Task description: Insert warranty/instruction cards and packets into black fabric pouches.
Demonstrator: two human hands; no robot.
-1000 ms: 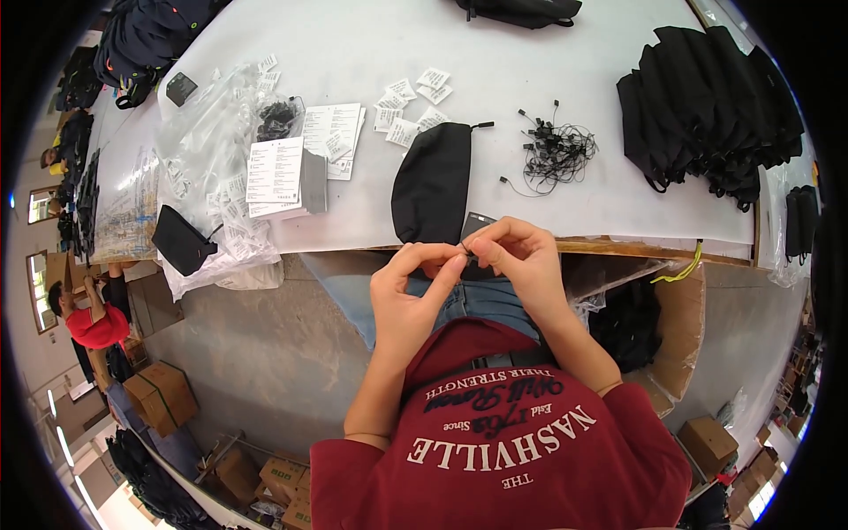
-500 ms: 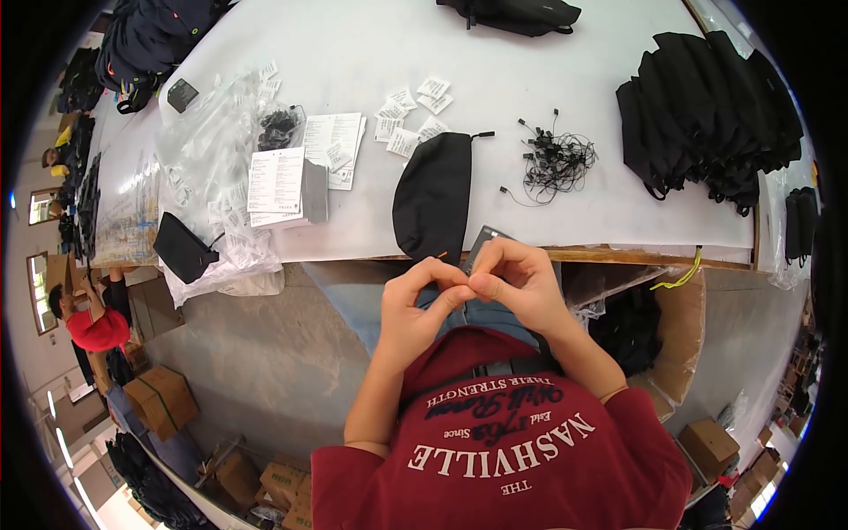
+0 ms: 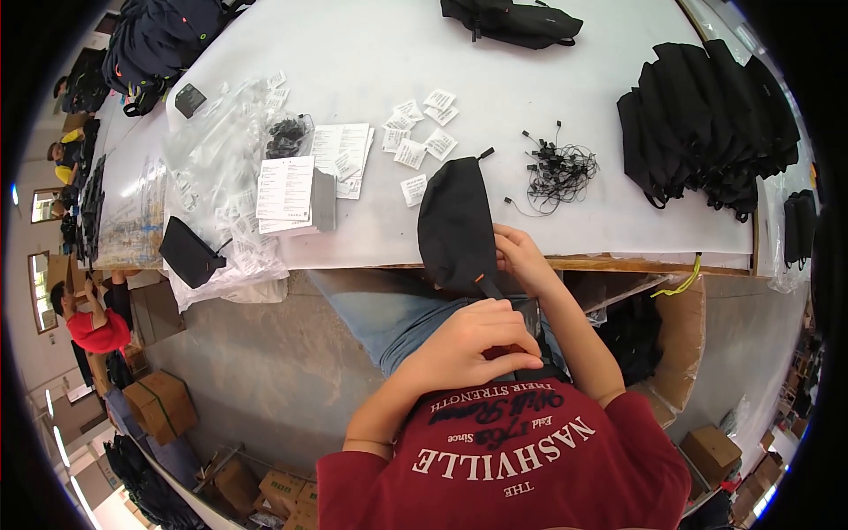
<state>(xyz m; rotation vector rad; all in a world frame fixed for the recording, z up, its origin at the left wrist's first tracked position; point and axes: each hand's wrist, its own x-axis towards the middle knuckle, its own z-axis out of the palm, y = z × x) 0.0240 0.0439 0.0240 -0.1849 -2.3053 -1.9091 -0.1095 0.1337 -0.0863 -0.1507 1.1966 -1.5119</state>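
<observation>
A flat black fabric pouch [image 3: 455, 216] with a zipper pull at its far tip lies over the table's front edge in front of me. A small orange tab shows near its close end, beside a short dark strap. My right hand [image 3: 523, 261] grips the pouch's right edge, its fingertips partly hidden behind the fabric. Close to my waist is my left hand [image 3: 481, 343], fingers curled and thumb folded in. Whatever it holds is hidden under the fingers.
Tangled black tag strings [image 3: 565, 172] lie right of the pouch, white sachets [image 3: 411, 152] beyond it. Printed cards [image 3: 284, 190] sit stacked on the left by a clear plastic bag [image 3: 208, 168]. Black pouches [image 3: 707, 124] are piled at right. An open carton [image 3: 680, 344] stands below the table.
My hands, earlier together at the fingertips, have separated. The left has come back toward my waist; the right has moved onto the pouch, which has shifted right. A grey card near my fingers no longer shows.
</observation>
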